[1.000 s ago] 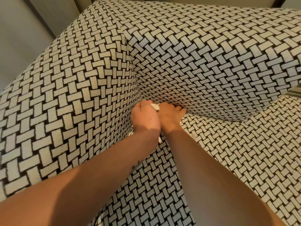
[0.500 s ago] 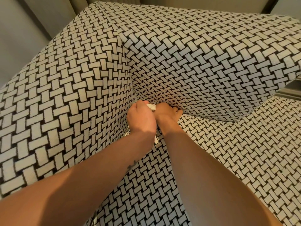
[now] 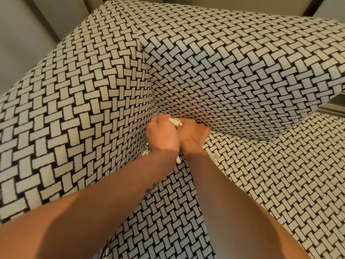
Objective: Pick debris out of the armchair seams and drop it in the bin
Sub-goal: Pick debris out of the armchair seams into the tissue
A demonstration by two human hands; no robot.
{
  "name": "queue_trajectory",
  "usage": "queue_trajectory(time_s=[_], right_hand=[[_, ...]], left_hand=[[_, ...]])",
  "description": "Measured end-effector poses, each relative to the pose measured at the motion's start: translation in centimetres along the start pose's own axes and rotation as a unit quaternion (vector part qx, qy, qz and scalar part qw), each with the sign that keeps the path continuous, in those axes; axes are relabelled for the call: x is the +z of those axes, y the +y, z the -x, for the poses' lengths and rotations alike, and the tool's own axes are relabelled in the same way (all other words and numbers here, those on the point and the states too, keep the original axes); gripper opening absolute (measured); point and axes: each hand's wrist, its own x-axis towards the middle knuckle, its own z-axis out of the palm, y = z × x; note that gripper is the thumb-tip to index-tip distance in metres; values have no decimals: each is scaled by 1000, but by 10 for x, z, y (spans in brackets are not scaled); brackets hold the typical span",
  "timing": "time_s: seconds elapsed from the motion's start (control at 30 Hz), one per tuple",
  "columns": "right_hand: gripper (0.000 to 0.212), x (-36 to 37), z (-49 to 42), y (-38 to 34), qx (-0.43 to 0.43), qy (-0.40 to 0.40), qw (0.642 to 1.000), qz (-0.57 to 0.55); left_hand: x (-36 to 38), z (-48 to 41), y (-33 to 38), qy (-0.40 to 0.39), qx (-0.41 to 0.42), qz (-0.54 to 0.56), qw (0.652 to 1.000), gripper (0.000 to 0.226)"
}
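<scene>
Looked down, in the head view, on an armchair (image 3: 242,68) upholstered in a coarse basket-weave of cream blocks on black, nubbly and firm-looking. Found both hands pressed side by side in the inner corner, at the meeting of armrest (image 3: 74,128), backrest (image 3: 214,86) and seat (image 3: 261,184). Saw the left hand (image 3: 162,136) curled into a fist round a crumpled white scrap (image 3: 175,121), soft and tissue-like, with a wrinkled end poking out beyond the knuckles and touching the right hand (image 3: 193,132). Saw that hand's fingertips tucked into the seam (image 3: 233,136) under the backrest; could not tell whether pinching something or only probing, with the tips buried in the fold. Noticed a small clear, glassy bit (image 3: 213,157) on the seat just right of the right wrist, and a thin white sliver (image 3: 178,160) under the left wrist, partly covered. Found no bin anywhere in view. Judged the step in hand to be gathering debris from the corner seam. Would have done best to spread the fold with the right fingers rather than dig blind, to draw scraps out along the seam and never push them deeper, to hold the left fist tight against shedding paper, and to collect the clear bit and the sliver before turning to the bin. Expected pale fragments to vanish against such a busy pattern; better to trust touch than sight.
</scene>
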Motion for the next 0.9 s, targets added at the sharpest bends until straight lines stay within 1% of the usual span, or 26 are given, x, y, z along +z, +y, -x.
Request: queue_trajectory(time_s=[0.13, 0.3, 0.37, 0.4, 0.47, 0.53, 0.6, 0.63, 0.67, 0.73, 0.83, 0.9], right_hand=[[31, -7, 4, 4, -20, -16, 999, -31], [35, -14, 2, 13, -50, -74, 986, -143], [35, -18, 5, 15, -58, -72, 980, -175], [34, -20, 9, 17, -66, -62, 979, -184], [33, -25, 20, 19, -92, -44, 974, -204], [31, -27, 32, 23, -130, -33, 967, -219], [27, -30, 40, 27, -171, -14, 965, -200], [26, -33, 45, 30, -193, -16, 966, -170], [28, -36, 50, 32, -219, -13, 967, -132], [35, -45, 58, 36, -272, -11, 960, -66], [40, -59, 65, 37, -299, -22, 954, -23], [43, -65, 67, 37, -309, -42, 950, -14]], left_hand=[[-2, 3, 2, 0, -15, 3, 1000, 35], [-5, 8, 7, -8, -42, 15, 999, 31], [-4, 10, 9, -22, -52, 17, 998, 29], [-4, 10, 9, -30, -63, 19, 997, 32], [-1, 8, 7, -46, -93, 22, 994, 49], [0, 5, 1, -67, -112, 26, 991, 56], [2, 3, -3, -91, -122, 26, 988, 50], [3, 2, -6, -99, -126, 27, 987, 44], [3, 0, -9, -111, -129, 30, 985, 40], [0, 5, -5, -127, -139, 32, 982, 42], [-4, 17, 6, -135, -127, 58, 981, 33], [-5, 16, 6, -125, -109, 57, 985, 36]])
